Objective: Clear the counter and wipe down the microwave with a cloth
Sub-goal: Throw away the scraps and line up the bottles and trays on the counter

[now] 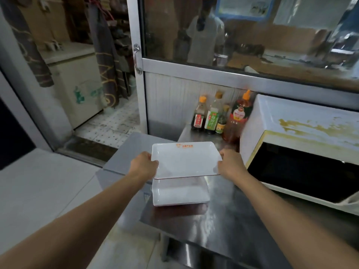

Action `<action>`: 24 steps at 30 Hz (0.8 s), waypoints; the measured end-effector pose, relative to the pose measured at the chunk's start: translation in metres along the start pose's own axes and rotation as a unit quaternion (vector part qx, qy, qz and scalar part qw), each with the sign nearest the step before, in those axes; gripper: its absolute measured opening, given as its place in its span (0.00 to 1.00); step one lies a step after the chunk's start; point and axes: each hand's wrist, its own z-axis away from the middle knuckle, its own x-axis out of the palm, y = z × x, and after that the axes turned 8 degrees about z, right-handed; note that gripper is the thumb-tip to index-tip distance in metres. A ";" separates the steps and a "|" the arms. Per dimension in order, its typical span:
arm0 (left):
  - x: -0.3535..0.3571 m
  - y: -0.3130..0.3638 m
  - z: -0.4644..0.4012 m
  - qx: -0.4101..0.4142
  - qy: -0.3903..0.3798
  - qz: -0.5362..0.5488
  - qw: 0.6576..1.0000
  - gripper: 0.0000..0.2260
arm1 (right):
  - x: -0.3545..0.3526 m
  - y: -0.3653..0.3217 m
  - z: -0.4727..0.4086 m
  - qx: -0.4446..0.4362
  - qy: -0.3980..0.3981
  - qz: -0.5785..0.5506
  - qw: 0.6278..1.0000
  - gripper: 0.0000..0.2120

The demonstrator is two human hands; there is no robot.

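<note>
A white rectangular tray (184, 159) with orange print on its far rim hangs above the steel counter (223, 216). My left hand (144, 165) grips its left edge and my right hand (231, 165) grips its right edge. Directly beneath it more white trays (180, 194) lie stacked on the counter. To the right stands a white microwave (303, 121) with a dark door and yellow-brown stains across its top. No cloth is in view.
Several sauce and oil bottles (219, 115) stand at the back of the counter against the wall, left of the microwave. A second steel surface (124, 152) adjoins at the left. Behind are a glass partition and an open doorway.
</note>
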 end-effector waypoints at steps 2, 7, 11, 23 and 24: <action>0.003 -0.013 0.004 -0.006 -0.002 -0.016 1.000 0.04 | 0.016 0.002 0.007 0.005 -0.010 -0.001 1.000 0.10; 0.015 -0.042 0.004 -0.026 -0.002 -0.037 0.999 0.09 | 0.051 0.012 0.012 0.023 -0.037 -0.014 0.999 0.12; 0.028 -0.061 -0.004 -0.034 -0.001 -0.058 0.998 0.07 | 0.073 0.020 0.009 0.029 -0.050 -0.020 0.998 0.12; 0.065 -0.098 -0.028 -0.045 0.022 -0.107 0.993 0.05 | 0.139 0.041 -0.023 0.026 -0.067 -0.039 0.997 0.09; 0.066 -0.099 -0.028 -0.044 0.028 -0.111 0.992 0.06 | 0.142 0.042 -0.023 0.021 -0.070 -0.041 0.996 0.10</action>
